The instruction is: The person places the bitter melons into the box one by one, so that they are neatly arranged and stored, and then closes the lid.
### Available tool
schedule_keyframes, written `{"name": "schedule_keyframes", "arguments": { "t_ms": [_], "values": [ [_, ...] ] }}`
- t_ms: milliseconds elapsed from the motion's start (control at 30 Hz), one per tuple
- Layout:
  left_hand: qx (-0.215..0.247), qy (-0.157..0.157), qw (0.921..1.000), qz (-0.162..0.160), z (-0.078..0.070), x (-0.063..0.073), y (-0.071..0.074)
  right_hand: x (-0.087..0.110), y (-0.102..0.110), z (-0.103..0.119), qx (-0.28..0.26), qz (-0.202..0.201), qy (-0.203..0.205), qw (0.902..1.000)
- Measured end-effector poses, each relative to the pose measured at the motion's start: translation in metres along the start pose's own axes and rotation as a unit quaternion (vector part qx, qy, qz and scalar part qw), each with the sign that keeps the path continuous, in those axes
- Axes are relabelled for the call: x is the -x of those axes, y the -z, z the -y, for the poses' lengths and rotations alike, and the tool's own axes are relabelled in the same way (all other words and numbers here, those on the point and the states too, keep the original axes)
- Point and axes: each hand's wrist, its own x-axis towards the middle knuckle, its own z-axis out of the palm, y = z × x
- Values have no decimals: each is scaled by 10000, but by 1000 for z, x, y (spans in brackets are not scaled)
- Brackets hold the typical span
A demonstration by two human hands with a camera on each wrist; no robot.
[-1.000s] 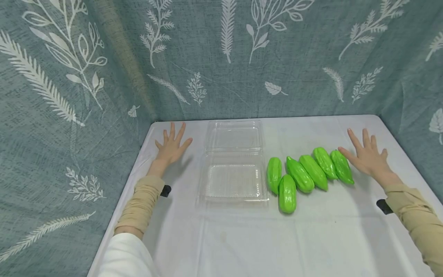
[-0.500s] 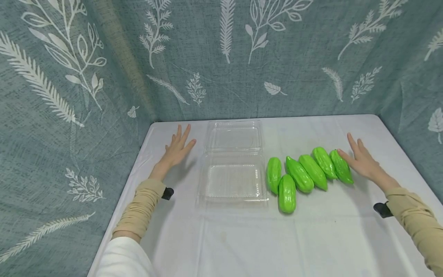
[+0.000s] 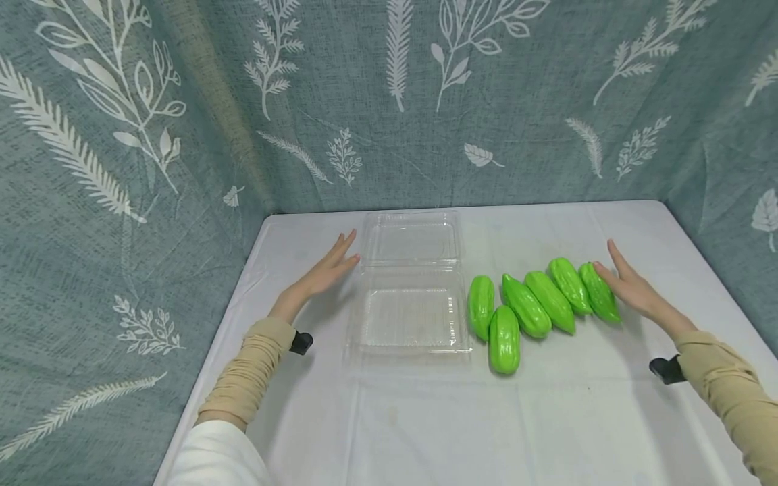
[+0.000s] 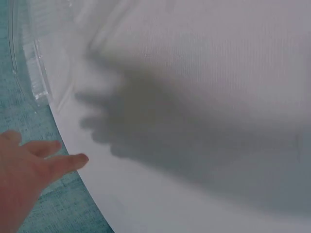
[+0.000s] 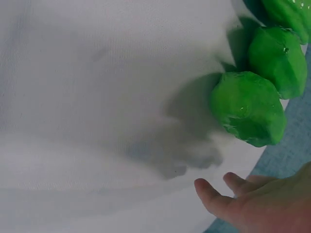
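A clear plastic clamshell box [image 3: 408, 317] lies opened flat on the white table, its lid half [image 3: 413, 239] toward the back. My left hand [image 3: 322, 273] hovers just left of it, fingers extended and holding nothing; the box [image 4: 41, 73] also shows in the left wrist view. Several glossy green ridged vegetables [image 3: 550, 300], like bitter melons, lie right of the box. My right hand [image 3: 638, 290] hovers beside the rightmost green vegetable [image 3: 600, 291], fingers stretched out, nothing held. In the right wrist view that hand [image 5: 262, 204] appears apart from the nearest vegetable [image 5: 248, 107].
A white cloth [image 3: 437, 425] covers the table. Grey-green curtains with white leaf prints [image 3: 377, 162] hang behind it and along both sides. A dark wrist camera [image 3: 300, 342] sits on the left wrist, another wrist camera [image 3: 667, 370] on the right.
My left hand has moved right, toward the box, and turned edge-on. My right hand has also turned edge-on, its spread fingers drawing together. The box and vegetables stay put.
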Motion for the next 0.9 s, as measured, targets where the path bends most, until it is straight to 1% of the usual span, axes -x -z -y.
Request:
{"name": "schedule_keyframes", "arguments": {
  "t_ms": [133,300,367,467,533,633,767,900],
  "values": [
    [329,-48,9993,196,-6,1,-3,1,-1,-1,5,131,-265,9996],
    [631,-87,9969,452,-29,14,-1,0,-3,-5,111,196,-448,9987],
    [661,-103,9964,525,-37,19,0,-1,-3,-7,181,181,-480,9985],
    [719,-164,9958,535,-38,21,-2,-2,-5,-9,291,113,-469,9984],
    [746,-270,9956,498,-35,20,-3,-3,-6,-10,338,64,-447,9984],
    [804,-544,9949,280,-18,10,-9,-3,-9,-12,385,-63,-396,9985],
    [932,-983,9908,-15,3,0,-20,-3,-10,-12,413,-106,-373,9984],
    [963,-1207,9879,-112,8,-4,-27,-3,-11,-10,438,-61,-346,9984]
  ]
}}
